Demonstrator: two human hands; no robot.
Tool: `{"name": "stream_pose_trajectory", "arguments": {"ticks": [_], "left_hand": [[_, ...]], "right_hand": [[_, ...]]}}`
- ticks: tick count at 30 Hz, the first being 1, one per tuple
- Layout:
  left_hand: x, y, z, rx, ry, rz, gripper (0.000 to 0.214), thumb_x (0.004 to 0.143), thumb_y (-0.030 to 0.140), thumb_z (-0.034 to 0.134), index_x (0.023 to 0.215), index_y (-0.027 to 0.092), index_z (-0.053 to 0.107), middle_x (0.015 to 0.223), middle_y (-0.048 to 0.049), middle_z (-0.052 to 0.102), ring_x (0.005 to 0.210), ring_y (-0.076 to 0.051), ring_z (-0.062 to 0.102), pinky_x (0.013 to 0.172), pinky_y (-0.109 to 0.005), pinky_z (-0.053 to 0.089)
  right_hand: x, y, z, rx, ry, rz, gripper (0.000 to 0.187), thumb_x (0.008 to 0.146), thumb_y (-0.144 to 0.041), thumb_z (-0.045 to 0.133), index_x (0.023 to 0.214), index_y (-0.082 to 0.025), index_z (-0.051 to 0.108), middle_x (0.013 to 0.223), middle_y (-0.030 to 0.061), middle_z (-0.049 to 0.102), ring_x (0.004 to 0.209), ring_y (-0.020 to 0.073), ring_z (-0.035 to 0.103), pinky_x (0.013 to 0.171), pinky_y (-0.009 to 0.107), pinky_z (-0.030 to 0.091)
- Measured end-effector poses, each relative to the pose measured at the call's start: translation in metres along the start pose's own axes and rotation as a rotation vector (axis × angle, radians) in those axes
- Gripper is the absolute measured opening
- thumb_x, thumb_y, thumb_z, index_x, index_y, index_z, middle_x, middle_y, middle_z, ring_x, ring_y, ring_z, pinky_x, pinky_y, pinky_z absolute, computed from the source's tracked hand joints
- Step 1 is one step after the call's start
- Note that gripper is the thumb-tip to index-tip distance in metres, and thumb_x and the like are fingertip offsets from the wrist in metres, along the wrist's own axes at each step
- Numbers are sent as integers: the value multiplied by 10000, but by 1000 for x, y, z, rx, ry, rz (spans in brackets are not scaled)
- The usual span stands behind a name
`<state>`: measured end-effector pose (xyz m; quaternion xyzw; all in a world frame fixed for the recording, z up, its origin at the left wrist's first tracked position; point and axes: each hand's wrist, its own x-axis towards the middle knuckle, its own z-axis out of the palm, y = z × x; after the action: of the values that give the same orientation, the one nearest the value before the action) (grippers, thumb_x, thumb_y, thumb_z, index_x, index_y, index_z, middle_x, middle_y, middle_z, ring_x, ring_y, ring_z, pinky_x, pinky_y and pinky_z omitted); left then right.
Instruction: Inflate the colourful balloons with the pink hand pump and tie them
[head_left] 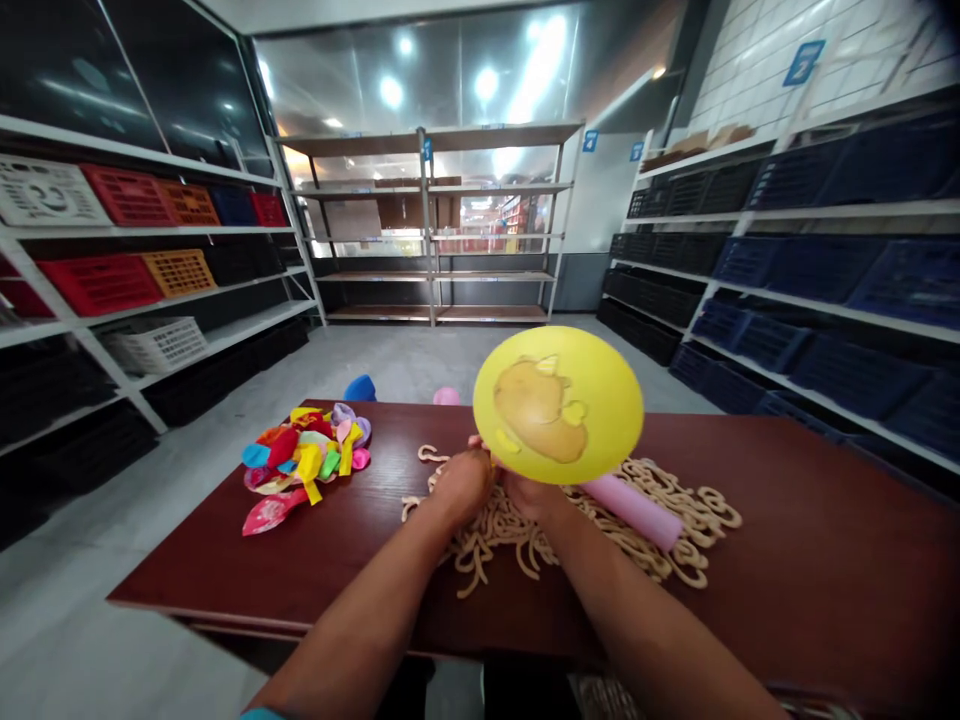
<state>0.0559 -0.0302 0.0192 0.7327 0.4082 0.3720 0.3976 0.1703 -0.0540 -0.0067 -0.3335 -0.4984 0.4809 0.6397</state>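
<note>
Head view shows yellow balloon point(559, 405) neck-down at the hands point(465, 483), slanting up-right.

Yellow balloon point(559, 405): inflated, rounded, skin taut; an orange-brown cartoon figure with a striped hat is printed on the visible face. The body stands just above and to the right of the left fingers point(475, 441), which are closed at its lower left edge; its neck is largely hidden there. Its lower edge overlaps the right hand point(531, 494) in view. Pink cylinder point(637, 512): smooth, straight, lying to the right of the right hand's fingers, slanted with its visible end lower right. Its other end is hidden; any connection to the balloon cannot be determined.
</note>
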Motion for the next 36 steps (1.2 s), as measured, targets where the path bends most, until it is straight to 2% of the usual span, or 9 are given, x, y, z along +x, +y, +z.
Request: {"name": "stream_pose_trajectory", "arguments": {"ticks": [5,9,13,18,22,26,29,33,36], "left_hand": [[0,-14,-6,-23,-150,290,109,760,291,585,808,202,625,833,-87,624,797,-208,575,758,-275,396],[-3,-12,-9,-52,-123,350,250,855,323,431,724,184,593,742,-47,599,684,-150,532,670,-239,385],[-3,-10,-7,-201,-109,278,272,833,346,468,686,160,601,691,-32,572,636,-122,495,617,-220,377],[4,-16,-10,-752,-245,-31,268,771,369,562,639,137,533,472,55,323,394,-41,246,406,-178,217],[16,-27,-33,-1122,-83,-96,190,744,258,599,663,150,466,511,75,234,387,-19,184,378,-156,136],[26,-39,-61,-1312,126,-76,195,789,204,532,636,155,421,521,74,173,380,-21,164,364,-153,163],[29,-47,-72,-1359,215,-98,210,809,192,501,622,157,410,517,74,152,373,-24,157,358,-154,172],[31,-53,-75,-1387,248,-99,216,814,218,514,632,156,417,515,75,174,377,-26,178,358,-151,181],[32,-56,-74,-1410,229,-86,211,808,256,540,657,151,435,520,76,212,386,-23,199,361,-150,195]], "right_hand": [[0,-5,0,99,-24,125,319,667,-513,628,815,-231,618,1075,50,622,1051,235,533,830,361,458],[0,-5,-1,190,2,152,292,656,-516,642,740,-241,588,1073,20,615,1037,213,535,807,349,459],[2,-4,-1,258,22,153,246,648,-466,668,723,-247,585,1020,-4,627,958,186,566,805,342,462],[1,-6,2,151,-25,157,280,659,-392,668,878,-225,621,988,27,636,905,180,586,792,339,475],[0,-8,5,48,-46,180,326,646,-340,693,944,-220,635,1114,48,607,959,193,580,777,325,472],[1,-11,7,-245,-10,208,256,674,-335,668,893,-203,664,1005,53,656,876,170,603,753,301,458],[8,-16,14,-620,-118,183,208,746,-336,582,879,-206,673,841,25,680,772,153,602,724,289,445],[28,-11,37,-1112,-320,19,220,825,-280,459,840,-207,666,845,22,672,787,157,584,731,269,412],[46,11,60,-1392,-305,9,218,832,-233,435,856,-187,646,930,73,656,879,191,567,784,296,394]]}}
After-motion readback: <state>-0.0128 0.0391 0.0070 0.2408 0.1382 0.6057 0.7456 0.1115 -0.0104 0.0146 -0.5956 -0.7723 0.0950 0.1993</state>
